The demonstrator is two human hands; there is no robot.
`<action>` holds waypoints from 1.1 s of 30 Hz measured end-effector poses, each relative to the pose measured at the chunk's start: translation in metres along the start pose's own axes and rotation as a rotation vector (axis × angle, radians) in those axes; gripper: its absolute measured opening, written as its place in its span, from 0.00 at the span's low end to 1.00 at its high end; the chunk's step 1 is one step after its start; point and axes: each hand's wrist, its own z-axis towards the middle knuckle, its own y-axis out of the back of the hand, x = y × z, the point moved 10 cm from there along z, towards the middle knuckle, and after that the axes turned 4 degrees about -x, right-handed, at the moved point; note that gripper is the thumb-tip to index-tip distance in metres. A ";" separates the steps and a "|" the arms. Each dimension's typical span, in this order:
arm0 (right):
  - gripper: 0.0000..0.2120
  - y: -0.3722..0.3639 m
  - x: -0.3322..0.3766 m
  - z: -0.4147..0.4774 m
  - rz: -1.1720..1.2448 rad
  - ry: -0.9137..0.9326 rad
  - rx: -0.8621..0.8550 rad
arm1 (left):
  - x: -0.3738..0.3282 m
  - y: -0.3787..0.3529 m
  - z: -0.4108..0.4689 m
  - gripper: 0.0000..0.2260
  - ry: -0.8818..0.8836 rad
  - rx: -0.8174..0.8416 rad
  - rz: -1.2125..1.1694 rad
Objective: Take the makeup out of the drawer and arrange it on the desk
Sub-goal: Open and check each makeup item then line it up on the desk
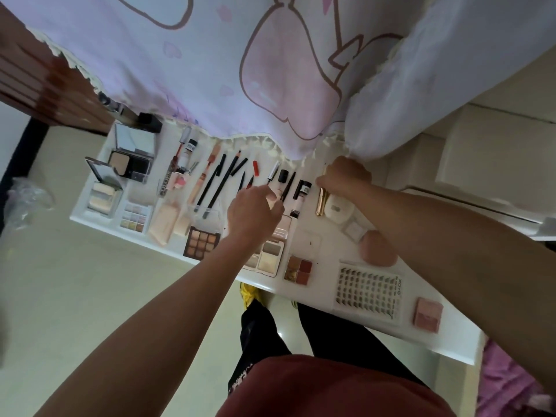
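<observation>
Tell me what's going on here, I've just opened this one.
A person stands at a white desk arranging makeup. Palettes, compacts, pencils and tubes already lie in rows across it. The right hand curls round the top end of a gold tube near the back edge. The left hand reaches over the small tubes just right of the black pencils; blur hides whether it holds anything. No drawer is in view.
</observation>
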 end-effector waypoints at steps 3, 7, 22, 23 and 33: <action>0.15 0.001 -0.002 -0.003 0.132 -0.029 -0.002 | -0.001 0.013 -0.007 0.10 -0.021 -0.049 -0.030; 0.14 0.015 -0.003 -0.019 0.553 -0.050 -0.021 | -0.007 0.023 -0.013 0.10 -0.050 -0.065 -0.099; 0.09 0.026 -0.019 -0.147 1.293 -0.086 0.347 | -0.043 0.032 -0.038 0.05 0.068 0.343 -0.924; 0.10 0.028 -0.019 -0.155 1.275 -0.065 0.344 | -0.047 0.035 -0.038 0.05 0.055 0.368 -0.929; 0.15 0.056 0.004 -0.220 0.953 0.175 0.070 | -0.065 0.055 -0.038 0.08 -0.090 0.587 -0.847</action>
